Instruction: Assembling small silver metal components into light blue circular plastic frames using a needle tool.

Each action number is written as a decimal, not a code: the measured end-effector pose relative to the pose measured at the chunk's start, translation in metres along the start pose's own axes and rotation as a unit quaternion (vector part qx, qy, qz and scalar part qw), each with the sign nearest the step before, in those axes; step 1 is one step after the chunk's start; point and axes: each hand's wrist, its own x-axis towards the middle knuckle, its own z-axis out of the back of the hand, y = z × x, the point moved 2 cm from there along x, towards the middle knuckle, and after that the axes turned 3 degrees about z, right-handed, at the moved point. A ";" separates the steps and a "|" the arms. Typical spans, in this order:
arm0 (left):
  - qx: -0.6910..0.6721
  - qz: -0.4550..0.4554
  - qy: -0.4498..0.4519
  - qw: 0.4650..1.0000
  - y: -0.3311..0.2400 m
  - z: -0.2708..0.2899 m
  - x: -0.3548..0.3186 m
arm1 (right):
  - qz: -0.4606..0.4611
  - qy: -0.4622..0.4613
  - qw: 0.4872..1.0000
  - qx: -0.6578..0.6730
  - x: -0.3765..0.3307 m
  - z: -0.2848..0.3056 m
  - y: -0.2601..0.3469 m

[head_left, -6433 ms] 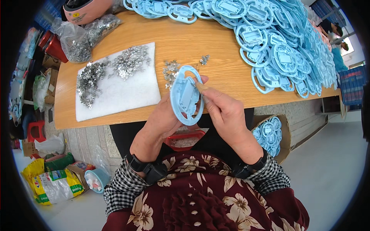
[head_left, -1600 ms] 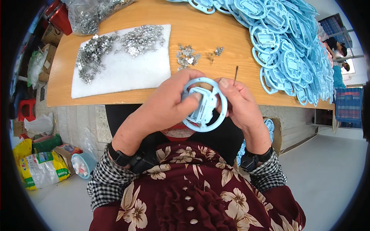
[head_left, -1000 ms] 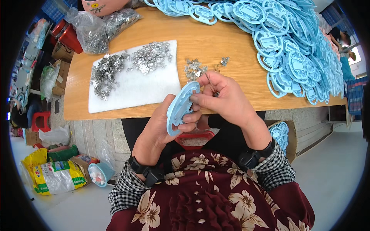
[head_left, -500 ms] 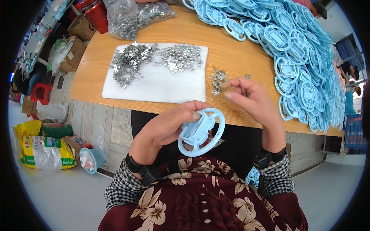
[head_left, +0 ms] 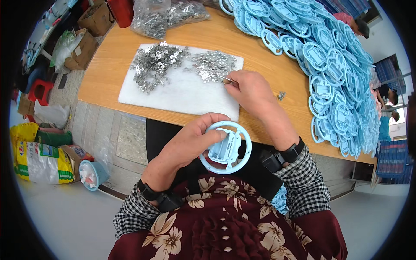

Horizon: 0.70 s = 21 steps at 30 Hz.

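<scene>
My left hand (head_left: 190, 141) grips a light-blue plastic toy steering wheel (head_left: 246, 149) by its upper left, the thumb at a rectangular recess in its middle. Above the table, my right hand (head_left: 251, 89) pinches a slim metal tool like tweezers (head_left: 226, 79). Its tip reaches the flatter pile of small metal pieces (head_left: 210, 63) on a white foam pad (head_left: 182, 97). Left of that pile rises a heap of larger silvery metal clips (head_left: 151, 65). A few loose metal bits (head_left: 281, 95) lie on the wood, right of my right hand.
Many blue steering wheels (head_left: 318, 56) are heaped along the table's right side. Clear bags of metal parts (head_left: 149, 21) and a red cup (head_left: 120, 12) stand at the back. On the floor to the left are a blue bin (head_left: 97, 173), sacks and a red stool (head_left: 40, 92).
My right hand has moved up and left from the small metal cluster by the pad to the flatter pile. The steering wheel has turned in my left hand, its recess now facing up.
</scene>
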 end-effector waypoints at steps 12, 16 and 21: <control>-0.018 -0.003 -0.028 0.999 -0.004 0.003 0.001 | -0.006 0.058 0.998 0.032 0.012 0.007 0.004; 0.016 -0.038 -0.056 0.998 -0.002 0.009 0.002 | -0.045 0.086 0.994 0.041 0.015 0.006 0.000; 0.040 -0.046 -0.064 0.996 -0.004 0.009 0.003 | -0.023 0.038 0.995 0.089 0.009 0.003 -0.008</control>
